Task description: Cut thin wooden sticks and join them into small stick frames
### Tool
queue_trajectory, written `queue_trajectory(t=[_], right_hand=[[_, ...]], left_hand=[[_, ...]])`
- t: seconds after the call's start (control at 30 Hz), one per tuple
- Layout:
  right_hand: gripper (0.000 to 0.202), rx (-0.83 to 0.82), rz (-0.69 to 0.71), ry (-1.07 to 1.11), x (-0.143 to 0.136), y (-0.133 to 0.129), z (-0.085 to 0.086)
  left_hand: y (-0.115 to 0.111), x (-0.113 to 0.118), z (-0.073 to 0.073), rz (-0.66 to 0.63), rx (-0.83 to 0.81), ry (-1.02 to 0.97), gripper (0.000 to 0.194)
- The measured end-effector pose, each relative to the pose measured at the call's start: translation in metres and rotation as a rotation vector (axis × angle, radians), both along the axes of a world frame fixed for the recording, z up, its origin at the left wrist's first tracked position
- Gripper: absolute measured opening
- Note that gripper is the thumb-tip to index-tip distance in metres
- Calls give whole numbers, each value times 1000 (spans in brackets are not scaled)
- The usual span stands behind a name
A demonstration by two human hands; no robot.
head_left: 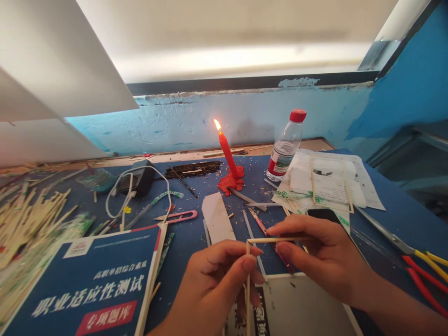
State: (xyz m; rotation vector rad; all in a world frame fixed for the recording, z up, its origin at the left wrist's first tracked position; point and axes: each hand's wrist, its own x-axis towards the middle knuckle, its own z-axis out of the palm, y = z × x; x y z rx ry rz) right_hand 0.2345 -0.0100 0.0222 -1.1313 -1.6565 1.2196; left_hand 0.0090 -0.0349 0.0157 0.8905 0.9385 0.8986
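Observation:
My left hand (210, 284) pinches a thin wooden stick (248, 298) between thumb and fingers, its length pointing toward me. My right hand (322, 254) grips a second thin wooden stick (264, 240), which lies crosswise. The two sticks meet at a right-angled corner; whether they are glued there I cannot tell. Below the hands lies a grey-covered book (301, 303). Ahead, a lit red candle (228, 154) leans slightly in a pool of red wax (224, 183). A pale strip of card (219, 217) lies between candle and hands.
At the left are a blue book (87, 280) and many loose sticks (31, 219). A pink craft knife (182, 216) and a black adapter (138, 179) lie nearby. A water bottle (282, 151), papers (336, 172), a phone (325, 214) and scissors (388, 233) occupy the right.

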Motion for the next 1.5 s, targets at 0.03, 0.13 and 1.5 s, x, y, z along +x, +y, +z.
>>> queue_trajectory(t=[0.03, 0.13, 1.5], right_hand=[[16, 5, -3, -2, 0, 0, 0], [12, 26, -1, -5, -1, 1, 2], [22, 204, 21, 0, 4, 8, -1]], left_hand=[[0, 0, 0, -2, 1, 0, 29], [0, 0, 1, 1, -1, 9, 28], [1, 0, 1, 101, 107, 5, 35]])
